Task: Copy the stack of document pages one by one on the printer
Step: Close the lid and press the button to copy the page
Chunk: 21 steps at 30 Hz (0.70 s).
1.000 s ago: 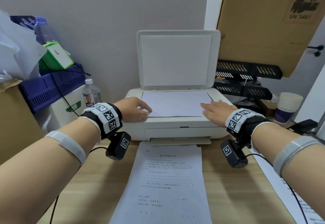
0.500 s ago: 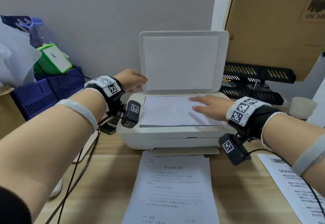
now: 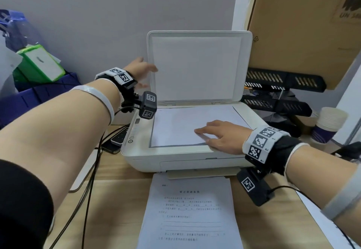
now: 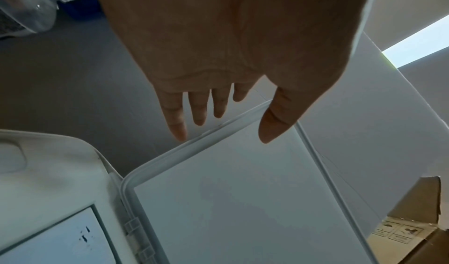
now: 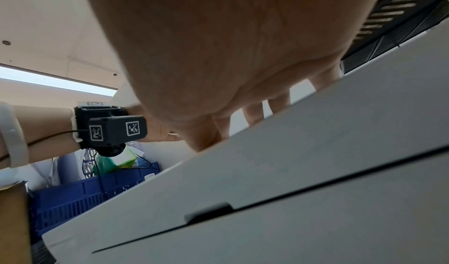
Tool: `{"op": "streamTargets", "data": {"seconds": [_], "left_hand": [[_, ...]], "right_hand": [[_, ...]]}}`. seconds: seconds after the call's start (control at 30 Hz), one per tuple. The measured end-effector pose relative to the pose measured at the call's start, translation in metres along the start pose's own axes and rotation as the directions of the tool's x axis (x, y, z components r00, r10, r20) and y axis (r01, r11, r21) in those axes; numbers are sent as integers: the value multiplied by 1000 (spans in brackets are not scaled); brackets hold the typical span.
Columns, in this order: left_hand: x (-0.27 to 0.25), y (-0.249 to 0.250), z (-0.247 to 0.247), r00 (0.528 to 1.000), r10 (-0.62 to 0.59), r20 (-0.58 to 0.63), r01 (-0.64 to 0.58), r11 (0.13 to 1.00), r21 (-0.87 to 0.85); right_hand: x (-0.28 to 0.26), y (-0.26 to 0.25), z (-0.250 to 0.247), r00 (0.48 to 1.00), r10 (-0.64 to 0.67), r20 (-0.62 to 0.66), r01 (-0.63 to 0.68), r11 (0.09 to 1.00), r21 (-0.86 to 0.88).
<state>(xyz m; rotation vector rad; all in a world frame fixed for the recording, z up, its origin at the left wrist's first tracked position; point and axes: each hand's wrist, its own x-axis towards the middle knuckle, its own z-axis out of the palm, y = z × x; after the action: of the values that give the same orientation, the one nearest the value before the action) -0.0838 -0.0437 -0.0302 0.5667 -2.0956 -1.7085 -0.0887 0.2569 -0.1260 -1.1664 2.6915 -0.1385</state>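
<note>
A wooden worktop (image 3: 121, 188) against a grey wall (image 3: 97, 14), with a big brown box (image 3: 304, 33) leaning at the right. At the left, a blue crate (image 3: 39, 96) with a green and white box (image 3: 42, 64) in it. At the right, black trays (image 3: 283, 90) and a stack of paper cups (image 3: 328, 125). In the middle, a white printer (image 3: 175, 160) with its lid (image 3: 197, 65) standing up. On the glass, a blank white page (image 3: 179, 125). In front of the printer, flat on the worktop, a printed sheet (image 3: 191, 215); more paper (image 3: 320, 221) at the far right edge. Left hand (image 3: 140, 70) up beside the lid's left edge, fingers (image 4: 175, 118) straight and spread, thumb over the rim, holding nothing. Right hand (image 3: 220, 137) lying flat on the page near its front right corner, fingers straight, pressing it down, not curled round it. A phone (image 3: 109, 147) and wires (image 3: 86, 170) left of the printer.
</note>
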Motion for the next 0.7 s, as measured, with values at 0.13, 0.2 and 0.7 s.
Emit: {"op": "streamTargets", "data": {"seconds": [0.13,0.2,0.7], "left_hand": [[2,-1,4,999,-3,33,4,1000,-22],[2,-2,2,1000,3,30,-3,1000,-26],[-79,-33,-20,992,123,42,-118,988,-98]], "right_hand": [[1,0,1,1000,2,-1,-2,1000,9],[0,0,1,1000,7,-10,-7,1000,5],[24,-51,-88,618,-239,-749,-40,942,-334]]}}
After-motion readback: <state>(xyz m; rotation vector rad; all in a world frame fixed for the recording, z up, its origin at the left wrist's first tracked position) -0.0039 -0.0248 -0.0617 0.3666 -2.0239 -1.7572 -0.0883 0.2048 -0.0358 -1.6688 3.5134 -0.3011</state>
